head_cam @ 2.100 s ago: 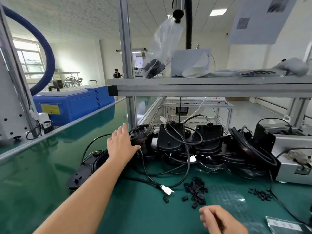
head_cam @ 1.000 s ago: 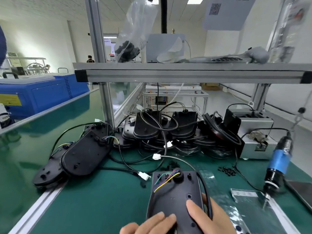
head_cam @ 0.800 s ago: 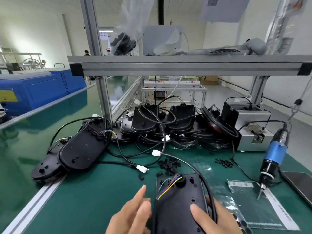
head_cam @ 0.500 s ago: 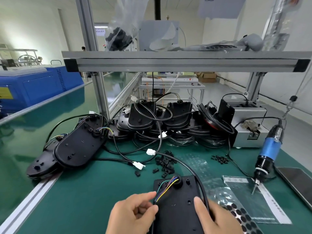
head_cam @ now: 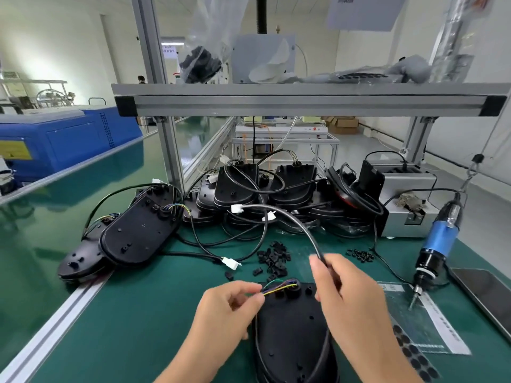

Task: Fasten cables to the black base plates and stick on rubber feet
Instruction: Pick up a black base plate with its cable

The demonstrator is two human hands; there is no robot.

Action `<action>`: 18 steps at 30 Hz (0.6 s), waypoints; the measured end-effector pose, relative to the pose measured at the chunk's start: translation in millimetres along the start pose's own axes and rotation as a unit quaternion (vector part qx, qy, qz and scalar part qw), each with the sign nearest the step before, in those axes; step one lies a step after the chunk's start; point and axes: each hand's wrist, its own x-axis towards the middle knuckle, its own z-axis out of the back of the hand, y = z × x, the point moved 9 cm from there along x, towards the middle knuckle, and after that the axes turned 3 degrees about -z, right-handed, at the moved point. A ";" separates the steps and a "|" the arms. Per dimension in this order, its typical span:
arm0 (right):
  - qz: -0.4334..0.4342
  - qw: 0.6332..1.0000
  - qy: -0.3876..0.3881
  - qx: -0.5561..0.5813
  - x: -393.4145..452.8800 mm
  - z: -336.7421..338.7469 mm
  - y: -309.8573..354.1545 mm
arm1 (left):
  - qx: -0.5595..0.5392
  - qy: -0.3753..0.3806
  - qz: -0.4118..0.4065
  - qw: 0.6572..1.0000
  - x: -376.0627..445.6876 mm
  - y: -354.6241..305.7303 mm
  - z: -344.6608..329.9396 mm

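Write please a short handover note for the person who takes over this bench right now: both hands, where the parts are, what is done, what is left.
Left hand pinches the coloured wires at the near base plate.
Right hand grips that plate's black cable, lifted off the mat.
Cable clips and screws lie behind the plate, electric screwdriver and sheet of rubber feet to its right.
Done: plate in place.
Left: fasten the cable, stick the feet; more plates wait behind.

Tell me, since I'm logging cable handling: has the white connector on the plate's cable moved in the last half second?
Yes. The white connector has lifted off the mat, away from the loose black clips, toward the stacked plates.
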 end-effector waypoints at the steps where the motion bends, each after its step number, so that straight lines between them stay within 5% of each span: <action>1: 0.018 1.000 0.008 0.016 2.9 -0.1 9.2 | 0.015 -0.015 0.001 1.000 4.7 -4.0 4.7; 4: 0.072 0.996 0.028 0.045 -1.9 -2.9 32.7 | -0.158 -0.053 0.069 0.984 33.1 -13.6 20.3; 7: 0.101 0.993 0.052 0.031 -13.4 -9.1 42.7 | -0.415 -0.050 0.147 0.897 65.9 -32.1 27.0; 10: 0.109 0.992 0.071 -0.004 -25.3 -13.8 39.8 | -0.520 -0.104 0.186 0.827 85.2 -42.8 48.2; 15: 0.098 0.983 0.152 0.019 -41.3 -30.4 47.0 | -0.450 -0.095 0.210 0.863 101.5 -42.4 63.2; 17: -0.037 0.944 0.227 0.235 -40.0 -47.7 47.9 | -0.399 -0.049 0.205 0.893 104.6 -43.4 61.0; 18: -0.122 0.889 0.265 0.352 -39.8 -61.3 49.3 | -0.379 -0.020 0.196 0.904 105.3 -45.2 58.4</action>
